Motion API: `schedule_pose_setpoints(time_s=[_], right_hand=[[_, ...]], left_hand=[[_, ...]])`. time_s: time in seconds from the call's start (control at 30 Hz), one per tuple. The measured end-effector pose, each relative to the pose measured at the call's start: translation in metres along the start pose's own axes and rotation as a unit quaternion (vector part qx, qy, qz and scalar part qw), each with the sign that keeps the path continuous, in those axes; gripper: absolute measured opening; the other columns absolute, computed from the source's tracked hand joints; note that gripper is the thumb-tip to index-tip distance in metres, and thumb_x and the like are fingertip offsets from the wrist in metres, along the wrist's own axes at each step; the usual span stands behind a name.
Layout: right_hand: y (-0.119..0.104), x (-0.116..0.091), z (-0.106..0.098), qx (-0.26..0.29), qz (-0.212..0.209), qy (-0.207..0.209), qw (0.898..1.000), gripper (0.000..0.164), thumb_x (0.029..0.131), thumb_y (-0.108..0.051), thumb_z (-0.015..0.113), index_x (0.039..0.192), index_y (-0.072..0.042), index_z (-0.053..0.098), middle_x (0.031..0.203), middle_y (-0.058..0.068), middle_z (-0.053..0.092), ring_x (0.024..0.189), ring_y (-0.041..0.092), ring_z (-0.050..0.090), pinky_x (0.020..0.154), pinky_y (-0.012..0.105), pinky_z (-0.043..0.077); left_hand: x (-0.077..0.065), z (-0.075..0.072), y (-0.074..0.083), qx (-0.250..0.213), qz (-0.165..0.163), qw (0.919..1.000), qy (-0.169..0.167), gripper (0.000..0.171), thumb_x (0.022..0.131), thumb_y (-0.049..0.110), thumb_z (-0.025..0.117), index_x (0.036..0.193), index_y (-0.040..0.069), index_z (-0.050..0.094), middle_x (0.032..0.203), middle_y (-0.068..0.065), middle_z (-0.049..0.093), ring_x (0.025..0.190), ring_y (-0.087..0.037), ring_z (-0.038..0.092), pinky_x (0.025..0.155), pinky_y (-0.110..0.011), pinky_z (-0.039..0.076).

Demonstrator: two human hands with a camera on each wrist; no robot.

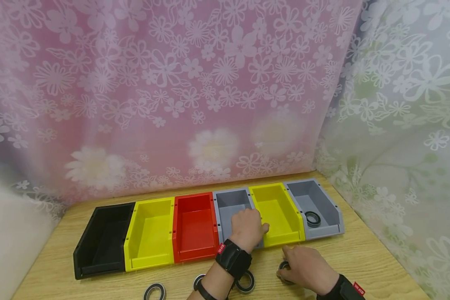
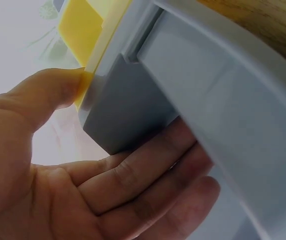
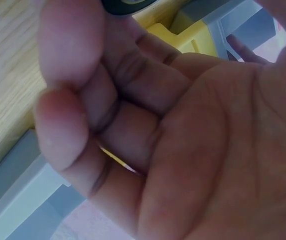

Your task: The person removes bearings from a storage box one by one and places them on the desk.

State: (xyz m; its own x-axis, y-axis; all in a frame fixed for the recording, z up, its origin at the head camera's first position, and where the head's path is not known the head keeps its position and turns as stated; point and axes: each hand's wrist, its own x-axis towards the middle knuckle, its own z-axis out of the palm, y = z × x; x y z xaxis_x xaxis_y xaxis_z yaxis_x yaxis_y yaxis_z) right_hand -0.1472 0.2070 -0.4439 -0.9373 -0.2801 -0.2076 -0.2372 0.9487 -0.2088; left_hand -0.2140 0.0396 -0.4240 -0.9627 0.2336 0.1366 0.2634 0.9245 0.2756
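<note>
My left hand [image 1: 246, 228] reaches into the middle grey bin [image 1: 232, 200], fingers slightly bent. In the left wrist view, the left thumb lies at the yellow edge beside the grey wall [image 2: 237, 100]; no bearing shows in the fingers [image 2: 143, 175]. My right hand [image 1: 308, 266] is low over the table before the right yellow bin [image 1: 275, 208], its thumb and forefinger pinching a black-sealed ball bearing [image 1: 283, 265]. Only a sliver of that bearing [image 3: 128, 7] shows in the right wrist view; the other fingers [image 3: 70, 40] are curled.
Another bearing [image 1: 313, 219] lies in the right grey bin [image 1: 333, 208]. Bearings on the wooden table [image 1: 78, 289] include one at the front [image 1: 154, 291] and one beside the left wrist [image 1: 245, 282]. Black [image 1: 105, 237], yellow [image 1: 150, 229] and red [image 1: 196, 225] bins continue leftward.
</note>
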Motion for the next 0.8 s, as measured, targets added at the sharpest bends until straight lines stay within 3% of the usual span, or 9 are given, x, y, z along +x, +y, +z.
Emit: schedule_pose_setpoints(time_s=[0.17,0.5,0.8], right_hand=[[0.0,0.002,-0.006,0.0,0.012,-0.003,1.0,0.042,0.081,-0.044,0.086,0.085,-0.014,0.057,0.061,-0.003,0.035,0.053,0.013,0.037,0.054,0.03,0.024],[-0.006,0.008,-0.039,-0.007,-0.022,0.065,0.998,0.035,0.086,-0.034,0.084,0.095,-0.009,0.061,0.063,-0.001,0.045,0.053,0.014,0.042,0.052,0.03,0.033],[-0.007,0.016,-0.086,-0.008,-0.04,0.12,0.992,0.039,0.092,-0.034,0.079,0.115,-0.005,0.066,0.087,0.002,0.066,0.065,0.013,0.056,0.055,0.031,0.045]], left_hand=[[0.0,0.0,0.0,-0.003,-0.001,1.0,0.0,0.056,0.091,0.044,0.078,0.053,0.013,0.051,0.053,0.003,0.031,0.044,-0.014,0.041,0.043,-0.026,0.029],[-0.001,0.001,-0.001,-0.005,-0.002,1.0,0.005,0.056,0.09,0.044,0.079,0.053,0.013,0.051,0.052,0.003,0.03,0.044,-0.014,0.041,0.042,-0.025,0.029],[-0.002,-0.001,0.0,-0.01,-0.002,0.9999,0.004,0.056,0.09,0.044,0.079,0.053,0.013,0.051,0.052,0.004,0.029,0.043,-0.012,0.039,0.042,-0.025,0.027]])
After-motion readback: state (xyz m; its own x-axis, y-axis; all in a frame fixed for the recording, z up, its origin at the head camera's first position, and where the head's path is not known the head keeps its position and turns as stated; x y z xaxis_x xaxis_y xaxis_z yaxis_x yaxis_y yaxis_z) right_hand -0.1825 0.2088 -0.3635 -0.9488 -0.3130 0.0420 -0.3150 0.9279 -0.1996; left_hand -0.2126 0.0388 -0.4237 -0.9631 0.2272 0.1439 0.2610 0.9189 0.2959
